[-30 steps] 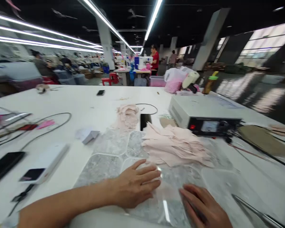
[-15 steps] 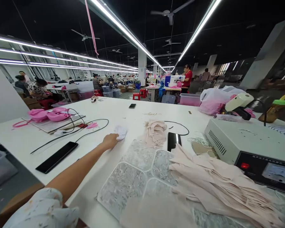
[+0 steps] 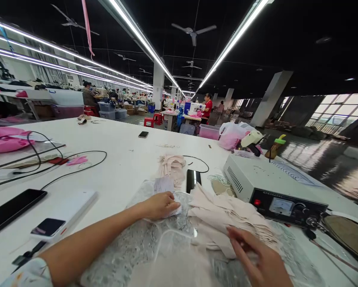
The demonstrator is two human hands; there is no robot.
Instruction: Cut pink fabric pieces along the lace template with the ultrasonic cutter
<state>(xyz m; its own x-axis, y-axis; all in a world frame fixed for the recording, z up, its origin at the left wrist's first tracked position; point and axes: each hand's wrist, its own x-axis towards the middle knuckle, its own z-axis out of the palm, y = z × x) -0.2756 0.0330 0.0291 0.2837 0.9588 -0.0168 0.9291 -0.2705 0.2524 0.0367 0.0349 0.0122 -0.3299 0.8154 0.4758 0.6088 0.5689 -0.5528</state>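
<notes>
Resting on the white table [image 3: 122, 159], the left hand [image 3: 161, 205] pinches a small stack of white labels [image 3: 164, 186] over a clear marbled mat [image 3: 137, 247]. Just right of it lies a heap of pale pink fabric pieces [image 3: 226, 209]; the right hand [image 3: 256, 259] touches the heap's near edge, fingers loosely spread, gripping nothing. A grey machine [image 3: 265, 187] stands behind the heap.
</notes>
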